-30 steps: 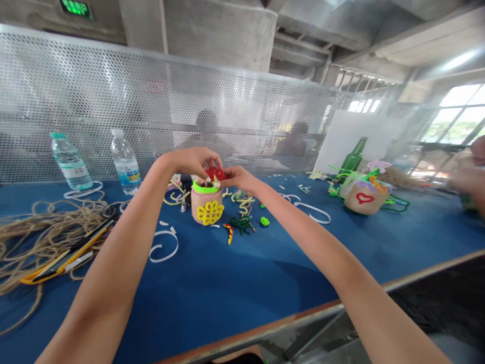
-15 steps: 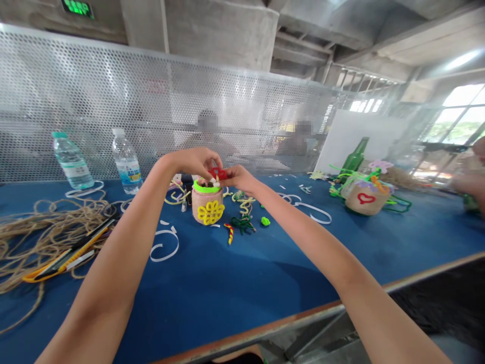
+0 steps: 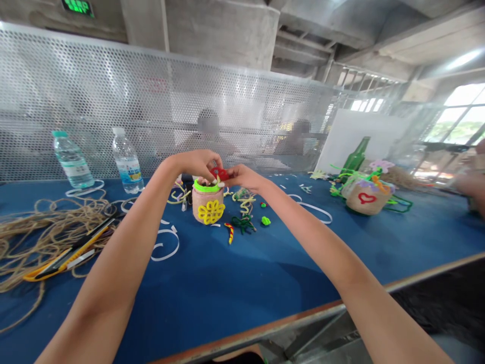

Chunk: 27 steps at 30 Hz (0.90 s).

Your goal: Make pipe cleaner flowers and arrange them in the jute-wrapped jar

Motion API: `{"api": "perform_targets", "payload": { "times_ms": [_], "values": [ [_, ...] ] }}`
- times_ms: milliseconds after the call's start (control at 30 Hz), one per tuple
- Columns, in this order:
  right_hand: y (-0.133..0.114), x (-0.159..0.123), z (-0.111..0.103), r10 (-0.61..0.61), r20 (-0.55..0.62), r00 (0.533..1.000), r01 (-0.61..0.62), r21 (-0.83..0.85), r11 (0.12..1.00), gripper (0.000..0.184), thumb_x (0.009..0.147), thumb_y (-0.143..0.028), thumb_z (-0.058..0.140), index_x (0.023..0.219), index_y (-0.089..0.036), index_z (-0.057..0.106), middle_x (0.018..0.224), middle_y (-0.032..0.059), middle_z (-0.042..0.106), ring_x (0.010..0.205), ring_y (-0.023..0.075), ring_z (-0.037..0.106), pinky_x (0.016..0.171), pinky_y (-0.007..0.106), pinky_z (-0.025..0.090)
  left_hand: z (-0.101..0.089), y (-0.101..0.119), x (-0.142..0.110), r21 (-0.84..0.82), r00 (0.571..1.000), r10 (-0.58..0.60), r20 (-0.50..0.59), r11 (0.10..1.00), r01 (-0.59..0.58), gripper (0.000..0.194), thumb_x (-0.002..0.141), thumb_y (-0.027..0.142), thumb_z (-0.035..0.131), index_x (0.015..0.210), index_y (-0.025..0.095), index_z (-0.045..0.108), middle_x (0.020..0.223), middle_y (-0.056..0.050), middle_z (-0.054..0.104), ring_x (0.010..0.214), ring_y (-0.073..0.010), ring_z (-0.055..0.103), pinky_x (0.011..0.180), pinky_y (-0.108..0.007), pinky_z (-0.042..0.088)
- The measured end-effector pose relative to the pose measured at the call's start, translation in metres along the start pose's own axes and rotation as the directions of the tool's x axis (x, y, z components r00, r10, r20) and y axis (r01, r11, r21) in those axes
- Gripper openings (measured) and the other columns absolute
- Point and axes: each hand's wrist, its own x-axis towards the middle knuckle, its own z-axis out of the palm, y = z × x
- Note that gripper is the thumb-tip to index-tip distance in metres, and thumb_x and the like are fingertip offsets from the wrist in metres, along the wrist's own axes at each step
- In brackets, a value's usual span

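Note:
My left hand (image 3: pixel 197 167) and my right hand (image 3: pixel 246 178) meet just above a round jar wrapped in pale pink cord (image 3: pixel 207 206). Between my fingertips is a red pipe-cleaner piece (image 3: pixel 220 174), partly hidden by my fingers. Both hands pinch it close over the jar's mouth. A bright green pipe-cleaner ring (image 3: pixel 206 186) circles the rim, and a yellow pipe-cleaner flower (image 3: pixel 211 212) is fixed to the jar's front. My fingers hide part of the jar's top.
Jute twine (image 3: pixel 45 232) and a yellow utility knife (image 3: pixel 70 263) lie left on the blue table (image 3: pixel 265 268). Near the jar are pipe-cleaner scraps. A decorated jar (image 3: pixel 366 198) and green glass bottle (image 3: pixel 355 155) stand right, beside a co-worker's hand (image 3: pixel 472 184).
My hands have dropped slightly closer to the jar's rim, and the red piece is now more covered by my fingers. The view has shifted a little.

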Motion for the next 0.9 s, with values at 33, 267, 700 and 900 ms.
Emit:
{"api": "perform_targets", "payload": {
  "times_ms": [33, 267, 700, 900],
  "values": [
    [-0.002, -0.001, -0.003, 0.007, 0.013, 1.0, -0.007, -0.019, 1.0, 0.024, 0.063, -0.026, 0.075, 0.083, -0.012, 0.073, 0.071, 0.0011, 0.067, 0.064, 0.0101, 0.055, 0.066, 0.025, 0.043, 0.0, 0.0, 0.0, 0.001, 1.0, 0.005, -0.003, 1.0, -0.005, 0.037, 0.061, 0.025, 0.065, 0.096, 0.017, 0.059, 0.083, -0.003, 0.07, 0.076, -0.0176, 0.064, 0.063, -0.022, 0.041],
    [-0.019, -0.009, -0.014, 0.035, -0.089, 0.995, -0.034, 0.011, 0.999, 0.03, 0.062, -0.016, 0.075, 0.092, -0.013, 0.071, 0.083, 0.0052, 0.07, 0.072, 0.0116, 0.059, 0.066, 0.025, 0.047, 0.0, 0.005, -0.002, 0.059, 1.0, -0.001, -0.004, 0.998, 0.001, 0.038, 0.062, 0.023, 0.064, 0.099, 0.019, 0.06, 0.08, 0.0, 0.07, 0.076, -0.0167, 0.062, 0.061, -0.022, 0.038],
    [-0.007, -0.002, -0.01, 0.048, -0.057, 0.997, -0.045, 0.047, 0.998, 0.031, 0.056, -0.003, 0.068, 0.085, -0.013, 0.065, 0.069, 0.001, 0.068, 0.062, 0.0101, 0.059, 0.058, 0.021, 0.047, 0.004, -0.002, 0.001, -0.073, 0.999, -0.036, 0.025, 0.997, 0.038, 0.047, 0.06, 0.026, 0.064, 0.105, 0.018, 0.05, 0.088, -0.004, 0.07, 0.077, -0.0199, 0.065, 0.059, -0.024, 0.043],
    [-0.004, -0.001, -0.002, 0.024, -0.038, 0.999, -0.025, -0.01, 1.0, 0.022, 0.061, -0.014, 0.072, 0.082, -0.012, 0.066, 0.065, -0.0007, 0.064, 0.056, 0.0076, 0.053, 0.055, 0.021, 0.042, 0.005, 0.0, 0.001, -0.127, 0.999, -0.032, 0.03, 0.991, 0.036, 0.044, 0.061, 0.024, 0.065, 0.103, 0.018, 0.05, 0.085, -0.005, 0.071, 0.075, -0.0198, 0.065, 0.06, -0.024, 0.044]
  ]
}}
